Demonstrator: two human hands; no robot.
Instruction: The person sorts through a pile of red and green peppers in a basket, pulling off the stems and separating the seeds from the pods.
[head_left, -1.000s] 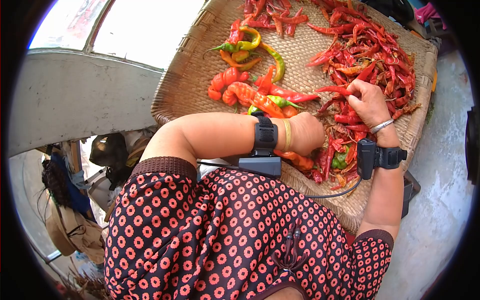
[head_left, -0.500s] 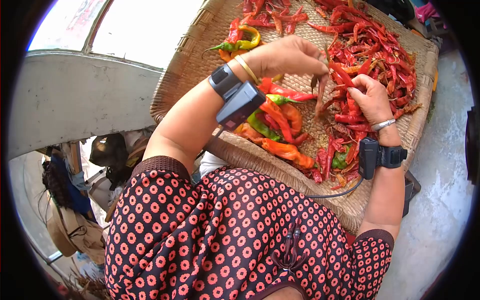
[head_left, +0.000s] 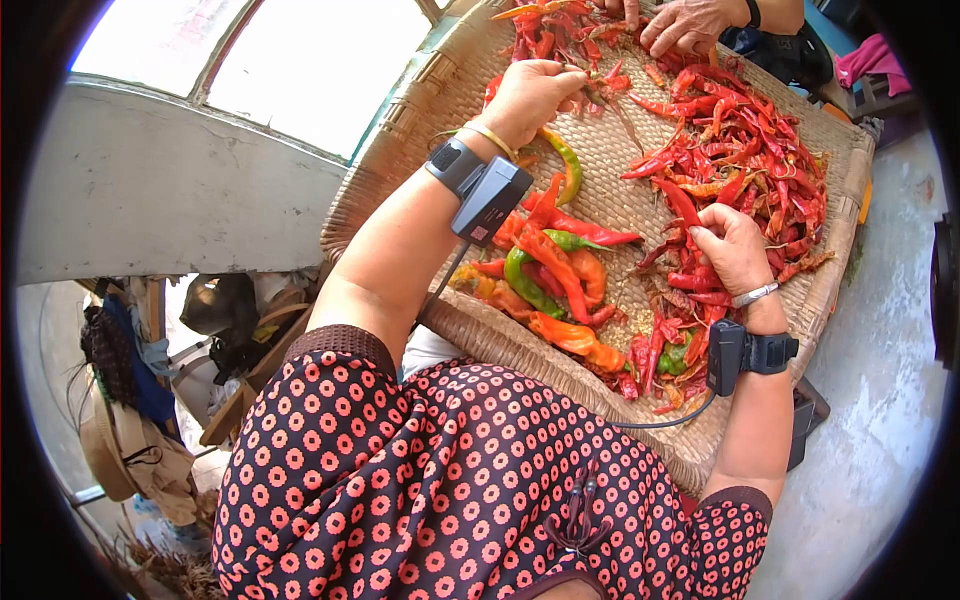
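My left hand (head_left: pixel 535 95) is in a pinch over the upper part of a woven tray (head_left: pixel 590 145), with a withered brownish-red chili pepper (head_left: pixel 605 90) at its fingertips. The exact grip is partly hidden. Lower right, my right hand (head_left: pixel 735 250) pinches a long red chili pepper (head_left: pixel 681 204) between thumb and fingers. Beside it spreads a large heap of dried red chilies (head_left: pixel 760 150). Fresher red, orange and green peppers (head_left: pixel 565 265) lie left of centre, below a curved yellow-green pepper (head_left: pixel 568 165).
Another person's hand (head_left: pixel 690 25) reaches into the red chilies at the tray's far side. A window (head_left: pixel 320 70) and grey wall (head_left: pixel 180 185) stand to the left. Bags and hats (head_left: pixel 140 450) hang lower left. A pink cloth (head_left: pixel 875 62) lies at upper right.
My left hand has moved up and left, away from my right hand, carrying the withered chili. My right hand keeps its red chili. The other person's hands have come into view.
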